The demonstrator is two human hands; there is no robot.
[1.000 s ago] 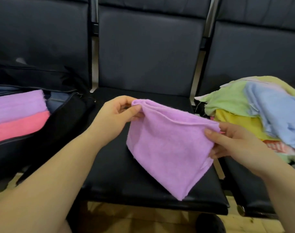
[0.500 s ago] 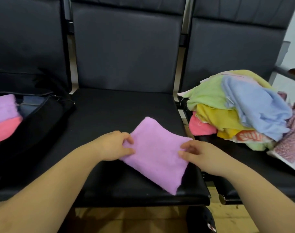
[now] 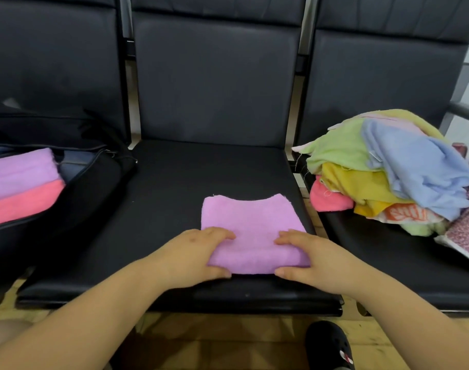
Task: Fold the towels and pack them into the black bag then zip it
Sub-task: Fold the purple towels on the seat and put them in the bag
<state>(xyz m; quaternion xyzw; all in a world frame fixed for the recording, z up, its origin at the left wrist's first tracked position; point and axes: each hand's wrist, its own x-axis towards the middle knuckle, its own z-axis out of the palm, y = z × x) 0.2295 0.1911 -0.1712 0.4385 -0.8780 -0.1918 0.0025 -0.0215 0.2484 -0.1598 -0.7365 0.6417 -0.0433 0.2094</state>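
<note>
Purple towel (image 3: 250, 231) lies half-folded near the middle seat's (image 3: 174, 188) front edge, left hand (image 3: 198, 256) and right hand (image 3: 312, 259) each pinching its near fold. Two folded towels (image 3: 19, 182) sit in the unzipped black bag (image 3: 75, 209); the pile (image 3: 388, 172) on the right-hand seat remains.

Bare forearms; black clog (image 3: 330, 345)
</note>
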